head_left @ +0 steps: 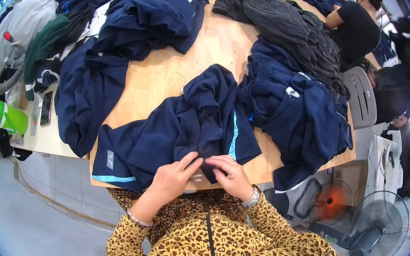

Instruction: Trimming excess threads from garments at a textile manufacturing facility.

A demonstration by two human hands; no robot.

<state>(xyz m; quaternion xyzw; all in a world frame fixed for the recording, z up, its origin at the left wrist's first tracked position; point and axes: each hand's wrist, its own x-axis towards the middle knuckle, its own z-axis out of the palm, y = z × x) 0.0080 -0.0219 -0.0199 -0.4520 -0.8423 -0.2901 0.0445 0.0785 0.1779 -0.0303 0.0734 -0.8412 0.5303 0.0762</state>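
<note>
We have navy garment [159,127] on wooden table [144,84], middle of near edge. Our left hand [172,177] bends over it, right hand [236,179] curls against it; whether either pinches, we cannot tell.

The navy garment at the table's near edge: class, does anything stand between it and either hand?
Nothing visible does: the left hand and right hand are both at the navy garment's cloth. The navy heap lies to the right, not between.
</note>
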